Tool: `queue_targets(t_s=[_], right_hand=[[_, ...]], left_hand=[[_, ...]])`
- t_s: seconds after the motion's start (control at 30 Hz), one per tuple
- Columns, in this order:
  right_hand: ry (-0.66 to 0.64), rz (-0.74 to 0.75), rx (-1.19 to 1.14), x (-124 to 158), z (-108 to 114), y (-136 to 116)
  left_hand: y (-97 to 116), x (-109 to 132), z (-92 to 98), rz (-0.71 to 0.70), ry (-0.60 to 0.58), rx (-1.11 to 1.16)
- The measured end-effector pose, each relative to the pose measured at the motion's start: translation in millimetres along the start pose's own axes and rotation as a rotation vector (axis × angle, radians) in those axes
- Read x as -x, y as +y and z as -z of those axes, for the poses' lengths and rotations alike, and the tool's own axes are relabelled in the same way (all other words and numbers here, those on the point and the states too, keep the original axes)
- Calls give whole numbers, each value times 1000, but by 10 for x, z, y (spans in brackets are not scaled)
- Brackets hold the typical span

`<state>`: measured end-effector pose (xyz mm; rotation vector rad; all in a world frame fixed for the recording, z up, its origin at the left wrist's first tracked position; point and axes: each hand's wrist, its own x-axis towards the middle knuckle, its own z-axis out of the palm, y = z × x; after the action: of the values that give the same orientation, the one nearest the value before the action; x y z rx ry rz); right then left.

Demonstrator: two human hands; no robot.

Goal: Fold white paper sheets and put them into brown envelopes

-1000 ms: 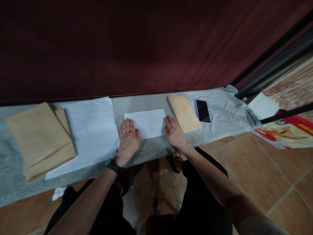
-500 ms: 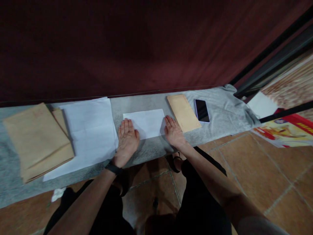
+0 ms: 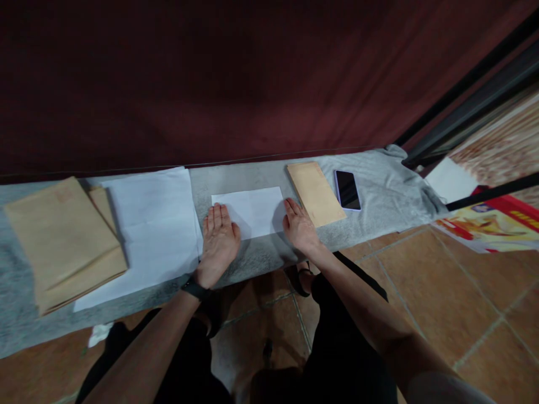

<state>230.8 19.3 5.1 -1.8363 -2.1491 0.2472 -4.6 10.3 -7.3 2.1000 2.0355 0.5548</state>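
Note:
A white sheet of paper [image 3: 256,212], folded or cut to a small oblong, lies on a narrow bench covered with grey cloth [image 3: 248,261]. My left hand [image 3: 219,234] rests flat over its left end, fingers stretched out and pointing away from me. Over the right end lies my right hand [image 3: 300,224], also flat with straight fingers. Just beyond the right hand is a brown envelope [image 3: 318,193], set at a slant. To the left of my left hand, larger white sheets [image 3: 158,224] lie in a stack.
Several brown envelopes [image 3: 63,241] overlap the white stack at the far left. A phone [image 3: 348,189] lies right of the single envelope. Dark red fabric [image 3: 236,84] hangs behind the bench. A red and yellow printed box [image 3: 492,221] stands at the right above the tiled floor [image 3: 442,280].

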Motion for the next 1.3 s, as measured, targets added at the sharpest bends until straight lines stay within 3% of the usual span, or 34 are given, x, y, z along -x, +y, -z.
queue_targets(t_s=[0.3,0.73,1.3], right_hand=[[38,-2,-3,-64,131,-165],[-45,216,-162,-90,4,-521],[-127,200,-135,-217,-185,-721]], left_hand=[[169,24,120,-125,-15,-28],[317,46,23,-342,-88,36],[188,-104,-23,-264,-120,9]])
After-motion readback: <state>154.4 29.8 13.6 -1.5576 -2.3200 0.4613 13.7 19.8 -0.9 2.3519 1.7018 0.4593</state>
